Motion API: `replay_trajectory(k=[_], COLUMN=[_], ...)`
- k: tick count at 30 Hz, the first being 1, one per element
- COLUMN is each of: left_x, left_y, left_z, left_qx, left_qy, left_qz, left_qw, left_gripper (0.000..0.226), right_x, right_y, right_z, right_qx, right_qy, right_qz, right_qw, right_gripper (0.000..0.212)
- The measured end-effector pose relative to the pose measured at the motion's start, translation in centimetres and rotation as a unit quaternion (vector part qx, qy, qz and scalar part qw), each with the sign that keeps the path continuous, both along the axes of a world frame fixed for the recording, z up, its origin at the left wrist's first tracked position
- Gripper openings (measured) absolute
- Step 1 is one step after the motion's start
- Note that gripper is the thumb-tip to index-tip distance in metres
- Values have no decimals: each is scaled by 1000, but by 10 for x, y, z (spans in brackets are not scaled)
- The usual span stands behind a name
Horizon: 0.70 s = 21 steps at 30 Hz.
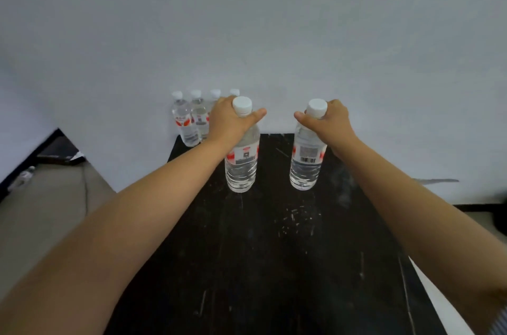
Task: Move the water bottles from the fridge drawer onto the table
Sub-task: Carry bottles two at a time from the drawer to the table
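Gripping one water bottle apiece by the neck, both hands are over the black table point(274, 252). The left hand point(229, 117) has its fingers curled round the neck of the left bottle point(241, 164), just under the white cap, thumb stretched out to the right. The right hand point(327, 119) holds the right bottle point(306, 159) the same way, thumb pointing left. Both bottles are upright, well apart from each other; whether their bases touch the tabletop or hang just above it cannot be told.

A row of four bottles point(189, 120) stands at the far left corner of the table against the white wall point(247, 19), partly hidden behind the left hand.

Risks noted:
- The left hand is near the standing row. A careless move of the wrist or knuckles could knock a bottle, and those close-set bottles could topple one another or go off the left edge.
- A neck grip leaves the body free to swing; letting go before the base sits flat could tip the bottle.
- The plastic may be cold and damp from the fridge, which would favour slipping; no moisture is visible.
- The fridge drawer is out of view, so the remaining count is unknown.
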<state>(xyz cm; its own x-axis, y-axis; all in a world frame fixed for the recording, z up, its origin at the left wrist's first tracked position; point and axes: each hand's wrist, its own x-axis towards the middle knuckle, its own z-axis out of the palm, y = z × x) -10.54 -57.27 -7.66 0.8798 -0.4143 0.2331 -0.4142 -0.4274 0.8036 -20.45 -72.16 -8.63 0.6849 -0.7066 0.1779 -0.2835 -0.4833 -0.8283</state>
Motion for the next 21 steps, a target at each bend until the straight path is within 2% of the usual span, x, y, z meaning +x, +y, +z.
replay_trajectory(k=[7,10,14,21], left_x=[95,126,160,202], left_y=[-53,-81,-118,-179], left_z=[-10,-12,-23,-51], left_qx=[124,242,334,383], left_qy=[-72,-98,-75,-37], left_qz=[-60,-119,-185,-228], left_qw=[988,958,921,894], left_gripper=[51,48,44,25], right_x=[80,108,140,182], right_y=[-28,-46,-72,-117], right_z=[-7,-11,-23,-63], right_qx=[6,8,1,-40], right_qy=[62,86,124,159], right_qz=[-23,-14,16,33], right_qw=[998,996,992,986], right_gripper=[47,44,38,43])
